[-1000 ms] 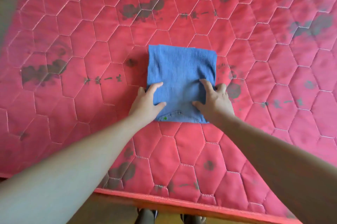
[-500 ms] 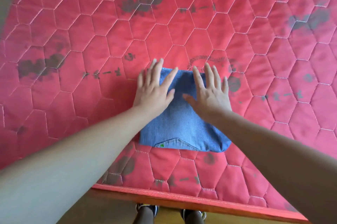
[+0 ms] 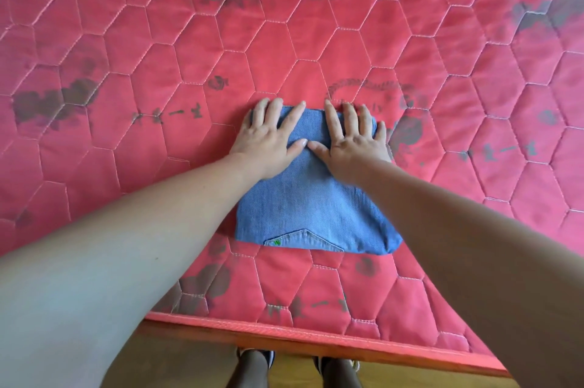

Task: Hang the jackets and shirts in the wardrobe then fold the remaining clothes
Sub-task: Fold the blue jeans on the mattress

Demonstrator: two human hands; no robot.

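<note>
A blue denim garment (image 3: pixel 316 214), folded into a compact square with a pocket flap and small green tag at its near edge, lies on the red quilted mattress (image 3: pixel 158 71). My left hand (image 3: pixel 268 138) presses flat on its far left part, fingers straight and spread over the far edge. Beside it, my right hand (image 3: pixel 350 138) lies flat on the far right part, fingers also straight. The two thumbs nearly meet at the garment's middle. No other clothes are in view.
The mattress has hexagon stitching and dark printed marks, and spreads wide on all sides. Its near edge sits on a wooden bed frame (image 3: pixel 284 340). Below the frame, my feet (image 3: pixel 256 362) stand on a wooden floor.
The garment was folded toward me into a smaller square. My hands went from holding its near part to pressing flat on its far edge, sliding slightly outward.
</note>
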